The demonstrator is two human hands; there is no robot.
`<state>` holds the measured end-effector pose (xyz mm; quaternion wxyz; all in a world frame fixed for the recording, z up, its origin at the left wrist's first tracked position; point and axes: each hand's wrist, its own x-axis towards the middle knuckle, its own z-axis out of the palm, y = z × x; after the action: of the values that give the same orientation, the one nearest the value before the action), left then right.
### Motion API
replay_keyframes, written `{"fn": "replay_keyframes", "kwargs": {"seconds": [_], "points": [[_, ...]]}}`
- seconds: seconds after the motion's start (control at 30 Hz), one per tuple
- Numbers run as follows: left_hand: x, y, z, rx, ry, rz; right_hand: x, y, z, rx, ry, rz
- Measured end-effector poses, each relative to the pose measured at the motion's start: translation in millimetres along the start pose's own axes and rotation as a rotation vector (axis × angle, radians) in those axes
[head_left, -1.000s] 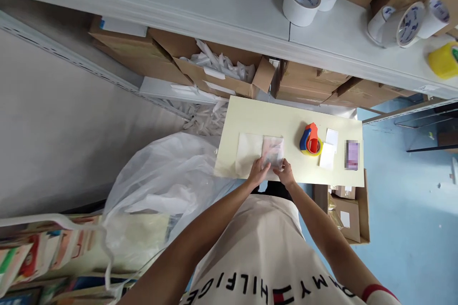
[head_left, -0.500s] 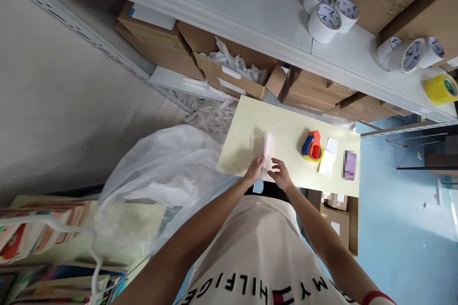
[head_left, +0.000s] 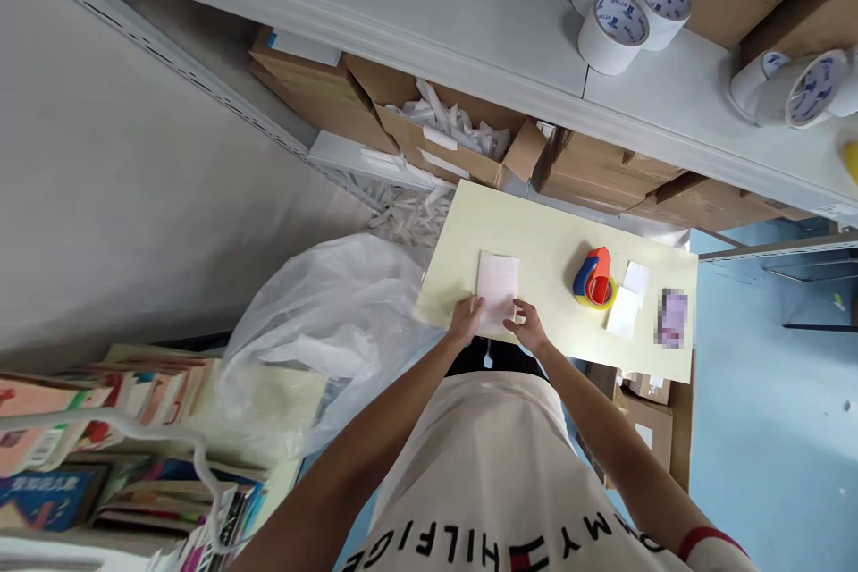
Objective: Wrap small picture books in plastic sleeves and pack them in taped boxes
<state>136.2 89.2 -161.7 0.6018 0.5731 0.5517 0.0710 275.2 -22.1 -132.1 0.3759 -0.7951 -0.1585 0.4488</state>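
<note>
A flat pale pink rectangle (head_left: 498, 288), like a thin book or packet, lies on the cream tabletop (head_left: 536, 228) near its front edge. My left hand (head_left: 467, 319) grips its lower left side, fingers closed along the edge. Opposite, my right hand (head_left: 527, 324) has curled fingers pinching the lower right side. To the right of my hands stands a red and blue tape dispenser (head_left: 595, 277) with a yellow roll. Two white slips of paper (head_left: 625, 311) overlap beside it.
A blurred purple item (head_left: 672, 319) lies at the table's right end. White tape rolls (head_left: 613, 34) stand on the grey shelf (head_left: 429, 9) above. Cardboard boxes (head_left: 607, 170) line the lower shelf. Clear plastic sheeting (head_left: 322, 313) billows at left, near stacked books (head_left: 134, 402).
The pink rectangle, earlier upright on edge and blurred, now lies flat facing up. My right hand, earlier with fingers spread beside it, now touches its right edge. The view has shifted slightly.
</note>
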Motion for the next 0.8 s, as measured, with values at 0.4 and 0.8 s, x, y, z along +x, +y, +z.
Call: {"fn": "replay_keyframes", "kwargs": {"seconds": [0.4, 0.8], "points": [[-18.6, -1.6, 12.0, -0.019, 0.081, -0.145, 3.7, 9.1, -4.3, 0.234, -0.033, 0.130], [62.0, 16.4, -34.2, -0.078, 0.100, 0.003, 61.4, -58.6, 52.0, 0.062, 0.054, 0.056]]}}
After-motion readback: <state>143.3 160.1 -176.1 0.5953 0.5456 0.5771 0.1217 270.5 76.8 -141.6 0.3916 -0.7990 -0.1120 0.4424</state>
